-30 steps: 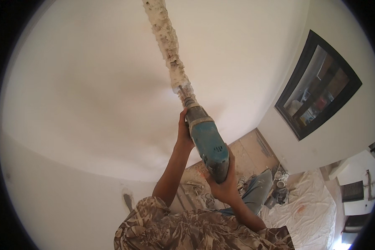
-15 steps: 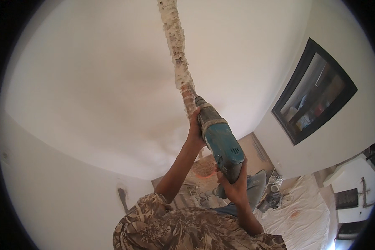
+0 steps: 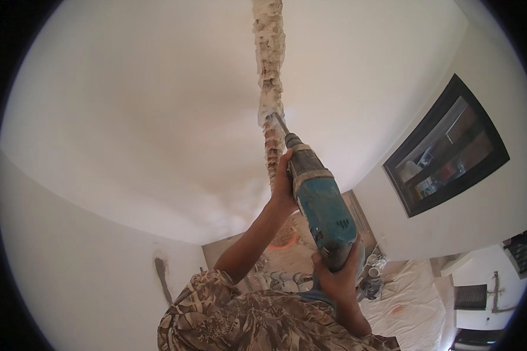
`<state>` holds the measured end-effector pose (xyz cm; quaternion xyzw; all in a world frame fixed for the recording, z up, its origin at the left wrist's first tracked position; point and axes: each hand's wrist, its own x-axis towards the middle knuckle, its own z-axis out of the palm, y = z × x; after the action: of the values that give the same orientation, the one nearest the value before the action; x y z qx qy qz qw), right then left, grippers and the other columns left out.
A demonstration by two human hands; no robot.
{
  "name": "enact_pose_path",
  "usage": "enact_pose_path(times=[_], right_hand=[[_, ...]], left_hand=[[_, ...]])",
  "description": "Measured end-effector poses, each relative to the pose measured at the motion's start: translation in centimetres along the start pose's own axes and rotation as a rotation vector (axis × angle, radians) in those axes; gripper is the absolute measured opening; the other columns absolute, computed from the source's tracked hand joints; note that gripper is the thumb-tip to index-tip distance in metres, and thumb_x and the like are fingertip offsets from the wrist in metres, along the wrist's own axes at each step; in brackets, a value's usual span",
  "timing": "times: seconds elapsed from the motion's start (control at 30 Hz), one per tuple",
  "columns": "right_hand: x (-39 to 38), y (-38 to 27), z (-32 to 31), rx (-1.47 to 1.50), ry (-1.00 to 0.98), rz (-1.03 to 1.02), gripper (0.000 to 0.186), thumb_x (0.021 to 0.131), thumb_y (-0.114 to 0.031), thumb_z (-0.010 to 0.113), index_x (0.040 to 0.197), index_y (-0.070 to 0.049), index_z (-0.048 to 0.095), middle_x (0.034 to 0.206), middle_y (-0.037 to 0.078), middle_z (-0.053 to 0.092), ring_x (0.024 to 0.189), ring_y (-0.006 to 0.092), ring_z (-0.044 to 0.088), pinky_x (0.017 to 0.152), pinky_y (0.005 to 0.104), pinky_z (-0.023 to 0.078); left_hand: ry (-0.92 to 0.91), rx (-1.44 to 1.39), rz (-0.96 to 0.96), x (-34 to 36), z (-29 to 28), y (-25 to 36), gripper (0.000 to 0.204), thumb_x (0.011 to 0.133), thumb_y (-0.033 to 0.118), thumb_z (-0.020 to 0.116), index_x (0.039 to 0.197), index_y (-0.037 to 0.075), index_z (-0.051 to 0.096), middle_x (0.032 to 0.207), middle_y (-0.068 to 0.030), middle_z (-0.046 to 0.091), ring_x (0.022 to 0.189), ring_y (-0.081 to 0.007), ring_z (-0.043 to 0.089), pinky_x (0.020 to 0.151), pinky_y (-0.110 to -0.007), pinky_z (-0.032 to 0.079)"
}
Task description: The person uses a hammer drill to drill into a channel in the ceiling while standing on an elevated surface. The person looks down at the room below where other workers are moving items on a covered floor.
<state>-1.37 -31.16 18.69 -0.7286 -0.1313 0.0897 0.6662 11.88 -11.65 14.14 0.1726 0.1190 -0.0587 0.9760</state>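
The left hand (image 3: 284, 187) grips the front collar of the dusty teal rotary hammer drill (image 3: 321, 205); the right hand (image 3: 334, 278) is closed around its rear handle. Its steel chisel bit (image 3: 279, 124) meets the rough chased groove (image 3: 269, 70) in the white plaster ceiling (image 3: 129, 117). Extending the groove likely calls for steady upward pressure. A dark-framed window (image 3: 445, 146) sits right.
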Motion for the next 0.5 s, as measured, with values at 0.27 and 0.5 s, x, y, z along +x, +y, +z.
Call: enact_pose_path(times=[0.27, 0.5], right_hand=[[5.3, -4.9, -3.3, -0.030, -0.068, 0.060, 0.085, 0.081, -0.003, 0.070, 0.150, -0.002, 0.020, 0.136, 0.021, 0.044, 0.128, 0.0289, 0.046, 0.106, 0.0393, 0.039], [13.6, -13.4, -8.1, -0.326, -0.228, -0.038, 0.076, 0.084, -0.013, 0.072, 0.147, -0.011, 0.031, 0.113, 0.012, 0.061, 0.082, 0.0164, 0.061, 0.059, 0.0304, 0.054]], left_hand=[[-0.107, -0.094, 0.108, 3.2, 1.9, 0.1, 0.058, 0.088, 0.062, 0.056, 0.118, 0.012, 0.057, 0.111, -0.0118, 0.062, 0.108, -0.0291, 0.060, 0.097, -0.048, 0.049], [-0.301, -0.096, 0.252, 7.3, 6.2, 1.4, 0.062, 0.097, 0.059, 0.033, 0.127, 0.009, 0.053, 0.132, -0.0123, 0.056, 0.124, -0.0283, 0.052, 0.105, -0.046, 0.042]])
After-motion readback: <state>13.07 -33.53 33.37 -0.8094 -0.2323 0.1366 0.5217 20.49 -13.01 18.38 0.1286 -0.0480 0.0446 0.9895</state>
